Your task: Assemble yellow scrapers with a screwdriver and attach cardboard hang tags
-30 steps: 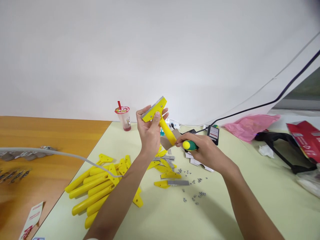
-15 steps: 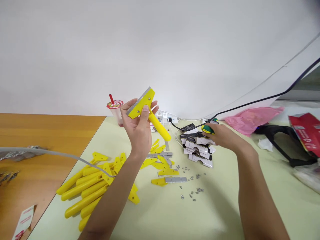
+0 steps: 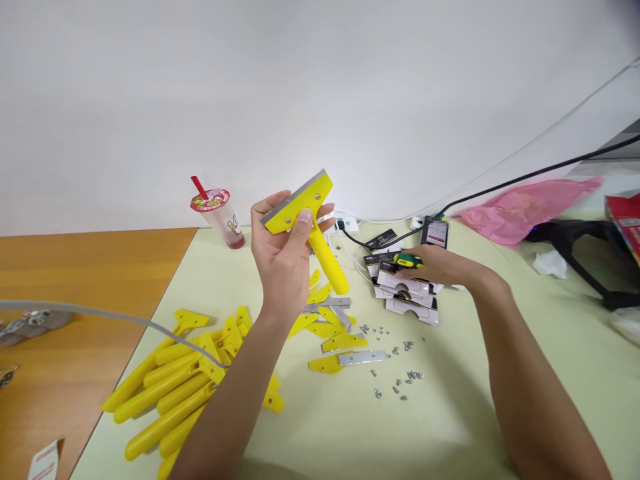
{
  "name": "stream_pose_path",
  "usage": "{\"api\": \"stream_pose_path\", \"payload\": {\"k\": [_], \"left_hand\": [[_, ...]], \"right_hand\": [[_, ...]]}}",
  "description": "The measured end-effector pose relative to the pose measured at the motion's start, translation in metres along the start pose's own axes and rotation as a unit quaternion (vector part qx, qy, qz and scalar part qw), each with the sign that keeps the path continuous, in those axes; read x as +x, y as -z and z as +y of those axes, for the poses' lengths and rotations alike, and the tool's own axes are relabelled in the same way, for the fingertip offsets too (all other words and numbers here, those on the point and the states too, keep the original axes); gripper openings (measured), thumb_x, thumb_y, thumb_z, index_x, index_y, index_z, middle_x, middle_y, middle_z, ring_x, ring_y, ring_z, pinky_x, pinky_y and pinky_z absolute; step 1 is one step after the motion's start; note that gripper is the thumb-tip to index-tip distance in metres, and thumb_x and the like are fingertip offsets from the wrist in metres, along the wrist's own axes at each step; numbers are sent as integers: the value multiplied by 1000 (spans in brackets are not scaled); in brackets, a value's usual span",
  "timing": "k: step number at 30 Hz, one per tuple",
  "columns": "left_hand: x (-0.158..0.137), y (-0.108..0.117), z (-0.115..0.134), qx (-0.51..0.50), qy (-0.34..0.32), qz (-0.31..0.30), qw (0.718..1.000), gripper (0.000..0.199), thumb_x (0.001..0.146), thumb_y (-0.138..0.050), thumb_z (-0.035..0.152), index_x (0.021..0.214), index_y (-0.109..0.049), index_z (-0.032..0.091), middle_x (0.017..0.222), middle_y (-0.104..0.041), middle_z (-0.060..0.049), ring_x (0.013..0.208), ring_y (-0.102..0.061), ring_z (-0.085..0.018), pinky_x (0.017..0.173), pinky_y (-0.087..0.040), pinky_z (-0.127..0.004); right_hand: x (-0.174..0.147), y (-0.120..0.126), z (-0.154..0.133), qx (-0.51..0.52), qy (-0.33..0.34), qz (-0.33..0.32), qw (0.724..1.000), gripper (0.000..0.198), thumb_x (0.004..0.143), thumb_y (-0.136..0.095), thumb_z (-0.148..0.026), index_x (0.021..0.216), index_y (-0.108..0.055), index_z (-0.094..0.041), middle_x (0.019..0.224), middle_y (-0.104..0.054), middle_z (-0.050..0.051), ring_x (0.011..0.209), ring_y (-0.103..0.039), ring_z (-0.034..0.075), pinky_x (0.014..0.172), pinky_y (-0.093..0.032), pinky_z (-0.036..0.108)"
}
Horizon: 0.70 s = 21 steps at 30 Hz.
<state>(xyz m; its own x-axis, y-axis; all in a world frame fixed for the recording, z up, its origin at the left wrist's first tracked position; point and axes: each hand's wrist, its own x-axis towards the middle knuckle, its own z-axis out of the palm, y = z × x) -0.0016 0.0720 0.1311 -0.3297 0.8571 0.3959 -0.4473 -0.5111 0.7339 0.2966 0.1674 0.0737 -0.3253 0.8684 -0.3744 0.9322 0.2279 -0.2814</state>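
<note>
The pale table (image 3: 320,433) carries a heap of yellow handles (image 3: 165,393) at its left; they should be light, stiff and slightly slick, best taken round the shaft. The scraper (image 3: 323,248) is raised above the table in the left hand (image 3: 283,260), whose fingers grasp its wide head from behind, thumb pressed on the front. It looks like rigid plastic, light and hard to break; the shaft seems the safest hold, as the grey edge along the head is probably sharp. The right hand (image 3: 437,263) is over the boxes (image 3: 415,285), its fingers curled round the screwdriver (image 3: 409,261), whose thick grip should sit firmly; I cannot tell whether a fingertip also touches a box. The boxes look like thin card, easily dented, best lifted by their sides. The blades (image 3: 363,358) call for a hold on their flat faces; the screws (image 3: 414,375), small and apt to roll, for a pinch.

As for writing, the cup (image 3: 223,220) has a colourful printed lid and a small drawing, the boxes white print on black, the device (image 3: 435,230) a pale panel with a red patch; none is legible.
</note>
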Motion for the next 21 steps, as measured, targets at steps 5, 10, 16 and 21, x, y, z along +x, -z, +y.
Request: {"api": "stream_pose_path", "payload": {"k": [5,10,16,21], "left_hand": [[-2,-2,0,-11,5,-1,1000,43,90,-87,38,121,-58,29,127,-74,-6,127,-74,-34,110,-60,-52],[-8,-9,3,-3,-7,-3,1000,44,90,-88,39,120,-58,29,126,-74,-6,125,-75,-32,108,-61,-49],[-11,-15,11,23,-32,-5,999,46,86,-91,38,119,-59,28,122,-75,-6,120,-77,-32,104,-63,-47],[-10,-14,14,37,-37,-2,999,46,86,-91,36,118,-59,28,118,-76,-5,118,-78,-31,102,-65,-45]], "right_hand": [[-11,7,-7,1,31,40,999,27,87,-71,-47,87,-67,-21,89,-74,7,78,-68,25,67,-43,32],[-31,15,-20,-28,17,56,998,53,81,-78,-62,114,-74,-20,103,-77,10,93,-72,31,74,-50,35],[-14,-15,-46,-59,29,-87,994,85,64,-93,-57,135,-70,-15,131,-73,17,113,-70,37,86,-54,38],[-13,-22,-61,-56,74,-111,989,43,77,-84,-41,113,-76,-19,115,-76,12,103,-72,32,75,-50,35]]}}
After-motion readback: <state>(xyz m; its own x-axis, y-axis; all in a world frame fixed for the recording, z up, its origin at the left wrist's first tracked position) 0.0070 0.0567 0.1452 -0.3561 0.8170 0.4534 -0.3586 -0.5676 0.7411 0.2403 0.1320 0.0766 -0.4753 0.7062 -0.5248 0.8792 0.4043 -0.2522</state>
